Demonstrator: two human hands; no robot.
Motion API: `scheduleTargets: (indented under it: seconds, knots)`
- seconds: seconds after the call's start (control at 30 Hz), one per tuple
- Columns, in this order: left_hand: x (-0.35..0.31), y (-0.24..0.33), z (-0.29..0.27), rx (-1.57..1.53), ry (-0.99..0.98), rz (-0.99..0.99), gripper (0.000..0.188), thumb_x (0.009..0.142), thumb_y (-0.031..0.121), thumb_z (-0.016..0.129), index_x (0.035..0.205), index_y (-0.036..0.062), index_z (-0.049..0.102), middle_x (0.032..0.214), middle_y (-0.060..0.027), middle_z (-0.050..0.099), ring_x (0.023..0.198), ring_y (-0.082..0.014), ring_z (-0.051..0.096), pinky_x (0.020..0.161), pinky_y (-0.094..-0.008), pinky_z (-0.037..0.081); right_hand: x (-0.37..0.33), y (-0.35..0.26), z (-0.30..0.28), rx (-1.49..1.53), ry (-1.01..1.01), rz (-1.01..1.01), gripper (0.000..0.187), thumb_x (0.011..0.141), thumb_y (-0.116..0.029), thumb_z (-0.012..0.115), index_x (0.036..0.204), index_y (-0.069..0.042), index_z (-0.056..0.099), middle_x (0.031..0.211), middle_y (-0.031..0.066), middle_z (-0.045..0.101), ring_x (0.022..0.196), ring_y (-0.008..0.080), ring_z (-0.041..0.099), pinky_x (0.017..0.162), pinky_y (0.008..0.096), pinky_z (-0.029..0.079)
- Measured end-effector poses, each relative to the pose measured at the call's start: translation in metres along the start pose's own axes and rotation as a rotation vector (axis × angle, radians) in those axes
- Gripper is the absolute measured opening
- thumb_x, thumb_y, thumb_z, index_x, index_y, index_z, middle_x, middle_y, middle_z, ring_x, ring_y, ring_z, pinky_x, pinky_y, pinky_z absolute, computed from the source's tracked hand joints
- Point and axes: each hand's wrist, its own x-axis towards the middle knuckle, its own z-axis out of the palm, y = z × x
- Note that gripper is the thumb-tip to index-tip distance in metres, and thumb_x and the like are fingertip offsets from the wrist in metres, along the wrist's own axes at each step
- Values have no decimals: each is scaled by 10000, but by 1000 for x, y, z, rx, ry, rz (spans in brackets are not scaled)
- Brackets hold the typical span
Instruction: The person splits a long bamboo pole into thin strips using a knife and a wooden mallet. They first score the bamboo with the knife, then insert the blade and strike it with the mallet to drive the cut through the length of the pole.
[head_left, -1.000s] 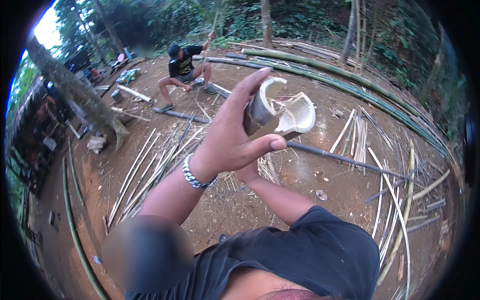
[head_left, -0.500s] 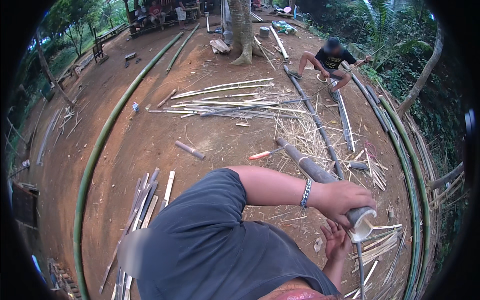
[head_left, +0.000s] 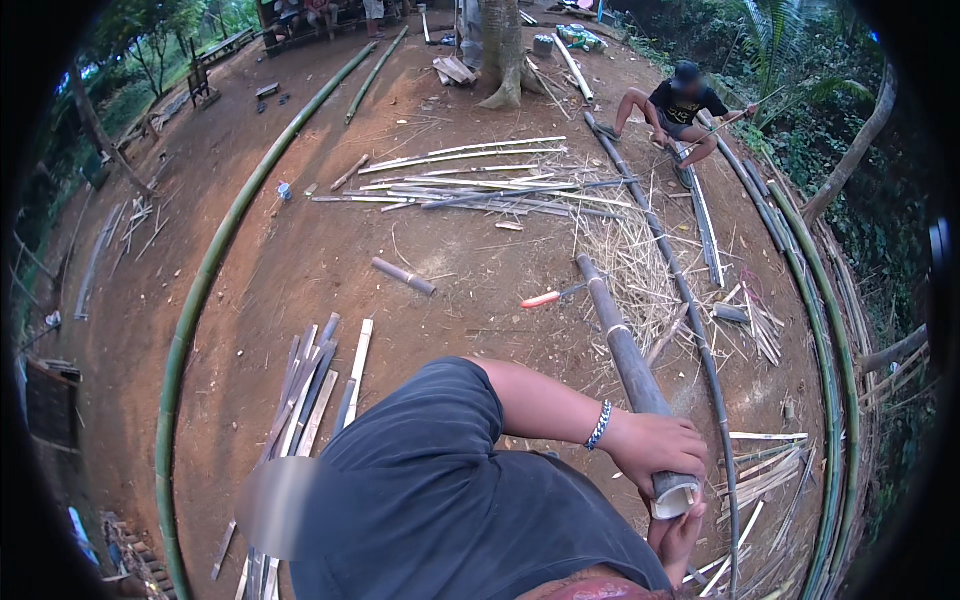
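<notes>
A thick dark bamboo tube [head_left: 632, 360] slants from the ground toward me, its pale cut end facing my body. My left hand [head_left: 658, 447], with a chain bracelet on the wrist, is wrapped over the top of the tube close to that end. Below it, the fingers of my right hand [head_left: 680, 530] curl against the underside and rim of the opening; part of this hand is hidden behind the tube. Near the tube's far part, an orange-handled knife [head_left: 542, 299] lies on the dirt. A short bamboo piece [head_left: 404, 276] rests farther left.
Split bamboo strips [head_left: 470, 185] and a heap of shavings [head_left: 640, 270] cover the ground ahead. Another person [head_left: 683, 110] squats at the far right, holding a thin strip. Long green poles [head_left: 205, 270] lie left and right. More strips [head_left: 300, 400] lie beside my left shoulder.
The tube's near end has swung left and closer to me along with my left hand. My right hand, earlier open below the end, now curls against it. The view has shifted slightly.
</notes>
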Motion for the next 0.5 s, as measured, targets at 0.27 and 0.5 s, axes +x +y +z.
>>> scheduleTargets:
  seconds: [0.27,0.5]
  knots:
    - [-73,44,33,-18,-95,-67,627,677,336,839,1216,144,583,1171,-88,588,1156,-310,561,1150,-555,314,-34,60,9,317,18,536,603,1079,-507,339,1465,-57,449,1417,142,558,1285,300,576,1080,477,474]
    - [-112,74,65,64,-157,-150,616,702,328,808,1252,164,583,1189,-64,584,1194,-291,552,1196,-607,228,-52,107,26,607,52,719,521,1050,-471,443,1406,-96,505,1327,128,618,1180,273,649,967,447,569]
